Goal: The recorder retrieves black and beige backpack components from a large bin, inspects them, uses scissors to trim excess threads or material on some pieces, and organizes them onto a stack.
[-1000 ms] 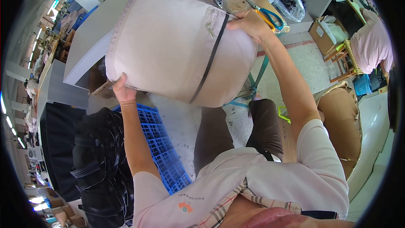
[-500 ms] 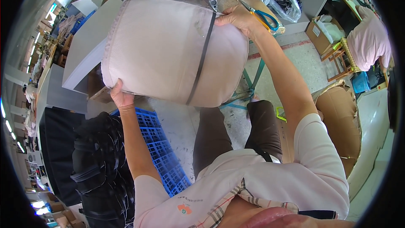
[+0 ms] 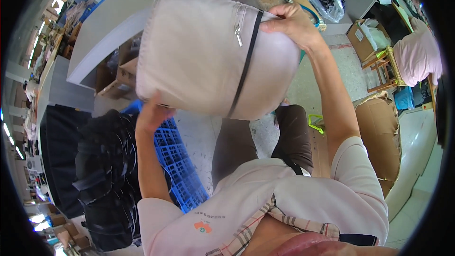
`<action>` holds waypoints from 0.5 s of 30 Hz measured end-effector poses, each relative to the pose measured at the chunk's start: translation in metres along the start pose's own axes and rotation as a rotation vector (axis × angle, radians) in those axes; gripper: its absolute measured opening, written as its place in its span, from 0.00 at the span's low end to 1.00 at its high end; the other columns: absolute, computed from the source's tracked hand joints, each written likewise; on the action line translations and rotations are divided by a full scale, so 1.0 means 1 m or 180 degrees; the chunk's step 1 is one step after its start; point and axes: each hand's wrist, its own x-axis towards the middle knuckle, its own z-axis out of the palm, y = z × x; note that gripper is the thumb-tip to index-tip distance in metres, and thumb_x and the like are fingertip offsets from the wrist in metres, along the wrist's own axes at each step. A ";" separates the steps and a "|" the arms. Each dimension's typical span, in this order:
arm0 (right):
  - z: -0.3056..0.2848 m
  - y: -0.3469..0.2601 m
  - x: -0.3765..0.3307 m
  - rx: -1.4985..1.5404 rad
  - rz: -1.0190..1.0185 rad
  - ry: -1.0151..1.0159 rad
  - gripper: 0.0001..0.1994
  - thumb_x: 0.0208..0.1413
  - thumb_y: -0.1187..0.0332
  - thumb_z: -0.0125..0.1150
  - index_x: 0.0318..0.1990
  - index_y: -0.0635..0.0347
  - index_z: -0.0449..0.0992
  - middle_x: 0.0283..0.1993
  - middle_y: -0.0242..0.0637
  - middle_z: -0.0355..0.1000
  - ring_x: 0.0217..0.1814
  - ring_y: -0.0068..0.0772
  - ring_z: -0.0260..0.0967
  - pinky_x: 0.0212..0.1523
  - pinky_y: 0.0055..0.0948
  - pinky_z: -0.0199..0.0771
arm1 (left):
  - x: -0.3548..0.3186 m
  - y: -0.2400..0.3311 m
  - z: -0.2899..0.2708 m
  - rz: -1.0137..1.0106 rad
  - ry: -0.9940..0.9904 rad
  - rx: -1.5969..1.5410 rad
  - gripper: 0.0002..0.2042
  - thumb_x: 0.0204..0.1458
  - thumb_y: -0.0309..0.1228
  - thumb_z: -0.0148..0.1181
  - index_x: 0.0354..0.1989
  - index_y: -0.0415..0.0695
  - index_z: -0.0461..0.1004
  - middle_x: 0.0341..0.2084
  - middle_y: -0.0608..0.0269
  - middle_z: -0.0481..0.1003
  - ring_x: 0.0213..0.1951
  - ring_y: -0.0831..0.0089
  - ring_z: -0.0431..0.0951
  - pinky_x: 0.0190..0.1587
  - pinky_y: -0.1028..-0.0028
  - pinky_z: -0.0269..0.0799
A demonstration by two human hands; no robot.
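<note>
A pale beige fabric bag (image 3: 194, 52) hangs in the air in front of me, with a narrow black band (image 3: 246, 64) running across it. A zipper with a silver pull (image 3: 238, 37) shows on its upper face, left of the band. My right hand (image 3: 295, 24) grips the far right edge beside the band's end, thumb on top. At the near left corner, my left hand (image 3: 154, 114), slightly blurred, closes on the edge with its thumb over the fabric; its other fingers are mostly hidden. Scissors (image 3: 310, 13) with a teal handle lie on the worktable, partly behind my right hand.
Black bags (image 3: 106, 175) are heaped at the left beside a blue plastic crate (image 3: 182, 161). Cardboard boxes (image 3: 118, 83) stand under the grey bench. On the right are a large cardboard carton (image 3: 379, 142) and another person (image 3: 417, 52) seated on a chair.
The bag has shifted right and turned, so its zipper and silver pull now show on the upper face. Both hands have moved right with it.
</note>
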 end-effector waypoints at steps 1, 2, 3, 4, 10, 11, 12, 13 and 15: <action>0.009 -0.009 -0.009 -0.0275 -0.0279 -0.0292 0.08 0.33 0.75 0.64 0.25 0.67 0.73 0.22 0.33 0.70 0.23 0.21 0.65 0.25 0.18 0.65 | -0.012 -0.010 -0.002 -0.0034 0.0070 -0.0050 0.24 0.40 0.35 0.60 0.46 0.39 0.62 0.43 0.57 0.67 0.44 0.60 0.66 0.45 0.65 0.63; 0.017 -0.022 -0.017 -0.0536 -0.0560 -0.0560 0.06 0.34 0.74 0.63 0.23 0.64 0.74 0.19 0.31 0.69 0.21 0.19 0.63 0.22 0.16 0.62 | -0.027 -0.015 -0.001 -0.0440 0.0298 0.2273 0.26 0.37 0.35 0.62 0.45 0.40 0.62 0.42 0.56 0.67 0.44 0.58 0.66 0.43 0.65 0.64; 0.029 -0.036 -0.021 -0.1046 -0.1067 -0.0936 0.07 0.33 0.72 0.63 0.21 0.64 0.72 0.17 0.33 0.67 0.18 0.22 0.61 0.21 0.19 0.61 | -0.044 -0.019 0.003 -0.0897 0.0452 0.4603 0.28 0.35 0.36 0.64 0.45 0.40 0.62 0.42 0.55 0.67 0.43 0.56 0.66 0.41 0.65 0.64; 0.044 -0.046 -0.023 -0.1549 -0.1555 -0.1319 0.08 0.31 0.71 0.62 0.19 0.64 0.71 0.14 0.35 0.64 0.16 0.25 0.59 0.19 0.23 0.59 | -0.060 -0.017 0.022 0.0938 0.0731 0.4837 0.28 0.32 0.36 0.65 0.43 0.39 0.63 0.39 0.55 0.68 0.40 0.61 0.68 0.39 0.66 0.65; 0.126 -0.085 -0.016 -0.2498 -0.2812 -0.2181 0.13 0.31 0.64 0.59 0.17 0.66 0.67 0.14 0.40 0.60 0.18 0.39 0.59 0.21 0.30 0.59 | -0.092 0.032 0.125 0.1927 -0.0549 0.3378 0.17 0.30 0.25 0.66 0.32 0.36 0.71 0.26 0.62 0.73 0.27 0.75 0.72 0.32 0.77 0.67; 0.128 -0.087 -0.015 -0.2825 -0.2995 -0.1860 0.13 0.34 0.63 0.60 0.20 0.66 0.69 0.16 0.40 0.64 0.21 0.36 0.63 0.24 0.29 0.63 | -0.091 0.034 0.119 0.1906 -0.0531 0.3388 0.17 0.30 0.25 0.66 0.32 0.36 0.71 0.26 0.62 0.73 0.27 0.75 0.72 0.32 0.77 0.67; 0.120 -0.085 -0.017 -0.2832 -0.2990 -0.1863 0.13 0.34 0.63 0.60 0.20 0.66 0.69 0.16 0.40 0.64 0.21 0.36 0.63 0.24 0.29 0.63 | -0.086 0.033 0.113 0.1926 -0.0369 0.2990 0.13 0.31 0.25 0.65 0.29 0.38 0.72 0.24 0.66 0.73 0.25 0.79 0.71 0.30 0.79 0.66; 0.108 -0.080 -0.021 -0.2372 -0.3272 -0.0899 0.15 0.34 0.65 0.61 0.30 0.62 0.69 0.27 0.42 0.66 0.29 0.41 0.64 0.31 0.31 0.65 | -0.086 0.031 0.101 0.1939 -0.0182 0.2597 0.10 0.33 0.24 0.64 0.27 0.39 0.73 0.22 0.70 0.72 0.23 0.84 0.70 0.28 0.82 0.66; 0.077 -0.072 -0.041 -0.1014 -0.2366 0.0223 0.20 0.38 0.63 0.61 0.42 0.55 0.69 0.41 0.44 0.66 0.43 0.43 0.64 0.41 0.34 0.66 | -0.086 0.029 0.073 0.2198 0.0043 0.2192 0.10 0.34 0.25 0.64 0.28 0.39 0.73 0.23 0.69 0.73 0.24 0.83 0.70 0.29 0.81 0.65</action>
